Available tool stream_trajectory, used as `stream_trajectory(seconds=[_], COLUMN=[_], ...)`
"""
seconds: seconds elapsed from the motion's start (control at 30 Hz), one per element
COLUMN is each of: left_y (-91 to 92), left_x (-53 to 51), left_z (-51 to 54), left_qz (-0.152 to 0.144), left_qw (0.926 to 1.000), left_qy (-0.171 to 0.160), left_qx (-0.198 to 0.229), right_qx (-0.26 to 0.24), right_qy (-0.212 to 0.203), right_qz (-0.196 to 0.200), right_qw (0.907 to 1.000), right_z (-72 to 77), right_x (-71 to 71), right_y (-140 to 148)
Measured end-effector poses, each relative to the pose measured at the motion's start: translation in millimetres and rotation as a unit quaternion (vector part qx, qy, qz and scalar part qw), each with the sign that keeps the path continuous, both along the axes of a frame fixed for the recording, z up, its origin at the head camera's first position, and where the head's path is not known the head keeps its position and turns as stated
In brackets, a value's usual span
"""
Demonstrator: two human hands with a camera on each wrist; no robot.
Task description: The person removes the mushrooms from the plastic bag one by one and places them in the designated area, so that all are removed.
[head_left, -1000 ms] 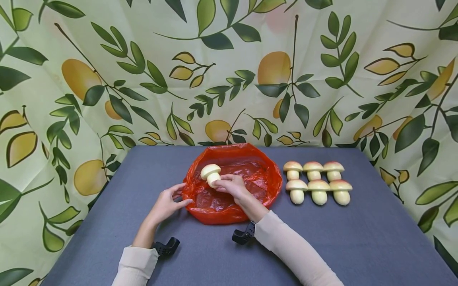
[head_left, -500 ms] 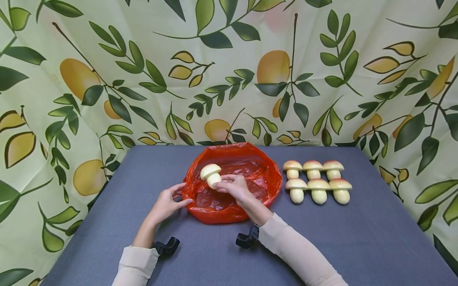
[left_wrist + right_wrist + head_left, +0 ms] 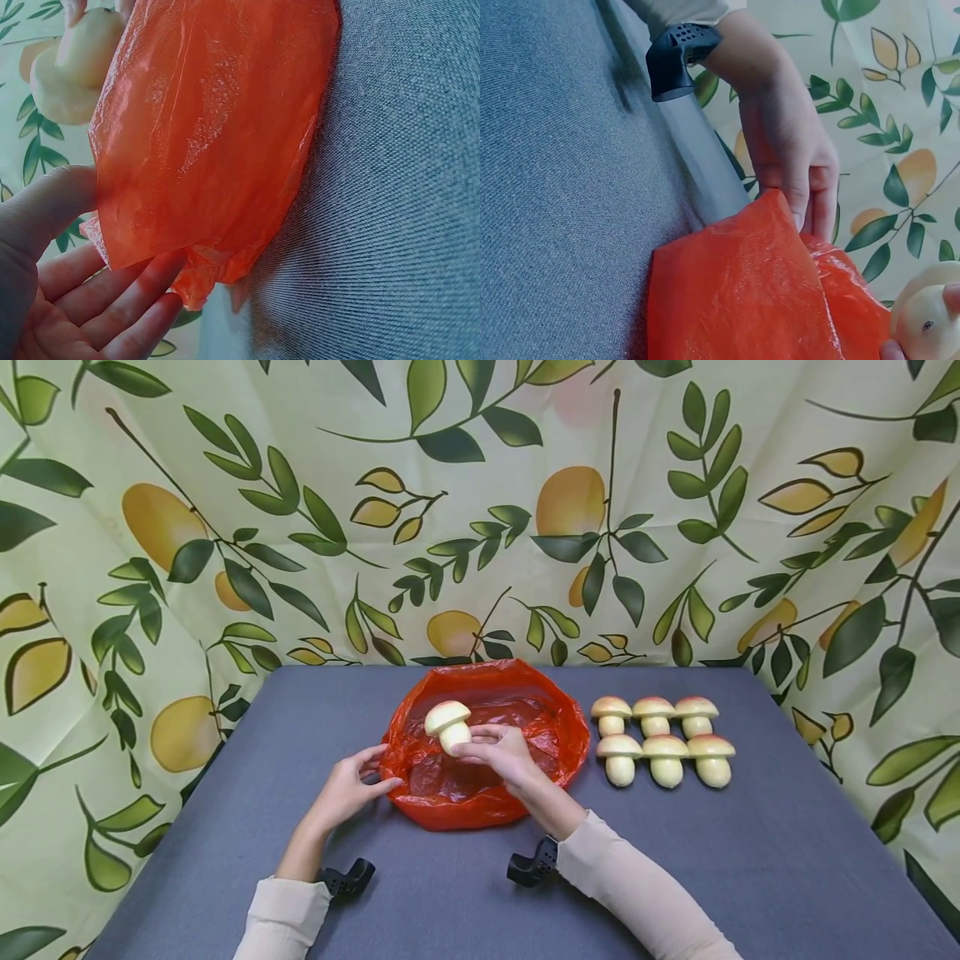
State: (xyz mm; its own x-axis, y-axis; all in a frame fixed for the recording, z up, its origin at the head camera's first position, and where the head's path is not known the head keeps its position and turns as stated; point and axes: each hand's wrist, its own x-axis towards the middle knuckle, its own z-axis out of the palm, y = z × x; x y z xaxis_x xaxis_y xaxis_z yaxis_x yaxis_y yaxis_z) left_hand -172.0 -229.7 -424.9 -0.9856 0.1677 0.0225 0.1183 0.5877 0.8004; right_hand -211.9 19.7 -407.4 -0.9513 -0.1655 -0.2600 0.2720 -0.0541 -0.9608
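Observation:
A toy mushroom (image 3: 446,718) with a pale stem and a reddish-topped cap is held over the mouth of a red plastic bag (image 3: 457,814). My right hand (image 3: 501,757) pinches it by the stem, cap tilted up and to the left. At the bag's left rim, my left hand (image 3: 351,787) grips the plastic between thumb and fingers. From the left wrist, the thumb lies along the rim and the fingers (image 3: 131,300) sit partly behind the red film. The right wrist view shows the stem end of the mushroom (image 3: 921,326) near the bag's edge.
Several matching mushrooms (image 3: 666,768) lie in two rows on the grey-blue table (image 3: 450,902), to the right of the bag. Behind the table hangs a leaf-and-fruit patterned cloth (image 3: 480,552). Each wrist carries a black camera mount (image 3: 534,864).
My right hand and forearm have shifted slightly right, taking the mushroom along, and its cap now shows more of its red top. The left hand keeps its place on the rim.

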Motion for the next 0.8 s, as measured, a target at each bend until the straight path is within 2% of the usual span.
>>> stream_trajectory(seconds=[0.4, 0.8], left_y=[0.0, -0.3], left_x=[2.4, 1.8], left_z=[2.7, 1.8], left_qz=[-0.005, -0.011], left_qw=[1.0, 0.9999], left_qy=[0.0, 0.003], left_qx=[-0.008, -0.004], right_qx=[-0.022, -0.018], right_qy=[0.004, 0.02], right_qz=[-0.002, 0.008], right_qw=[0.9997, 0.9996], right_z=[8.3, 20.7], right_x=[7.4, 14.6], right_y=[12.7, 24.6])
